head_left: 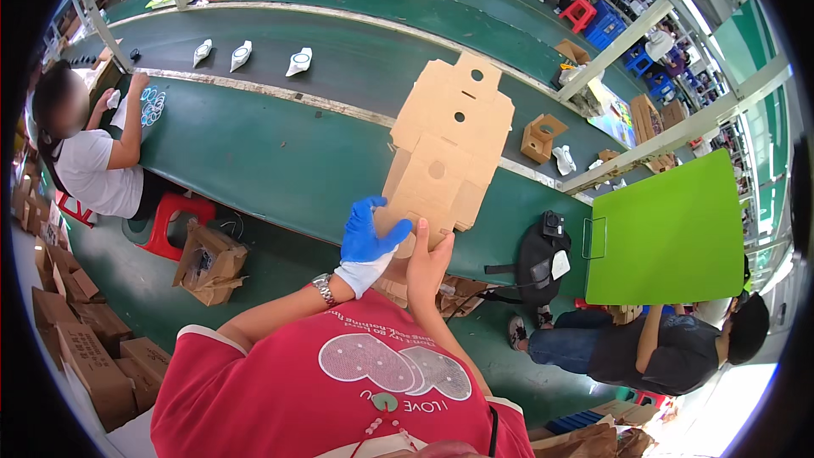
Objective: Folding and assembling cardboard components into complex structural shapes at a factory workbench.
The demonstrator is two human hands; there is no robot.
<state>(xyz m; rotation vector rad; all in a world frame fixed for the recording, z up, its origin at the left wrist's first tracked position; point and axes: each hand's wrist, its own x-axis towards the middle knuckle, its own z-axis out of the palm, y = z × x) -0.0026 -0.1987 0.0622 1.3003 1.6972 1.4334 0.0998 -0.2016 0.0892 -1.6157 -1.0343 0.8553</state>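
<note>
The left hand (369, 233), in a blue-and-white glove, and the bare right hand (428, 267) were found side by side at the near end of a brown cardboard blank (449, 148). The fingers of both hands were closed on this piece: each thumb pressed the near flap from above, while the other fingers lay mostly out of sight at the edge or beneath. The blank was partly folded, with side flaps, two round holes toward its far end and a round mark nearer the hands. It extended away from the person, over the green desk (254, 161); whether its underside touched the surface could not be determined. A metal wristwatch (323, 290) was worn on the left wrist.

Beyond the desk's pale edge ran a dark belt (356, 89). Three white pieces (242, 56) lay spaced along it to the left. To the right of the blank stood a small open box (540, 137), with a white wrapped item (563, 159) just beside it.

At the desk's right-hand end, a black bag (536, 276) was noted near a bright green board (670, 237). A co-worker in dark clothing (661, 348) was beside that board. On the left, a co-worker in a white top (102, 170) sat at the desk, near several pale rings (153, 106). A red stool (174, 225) and an open carton (212, 263) stood on the floor.
</note>
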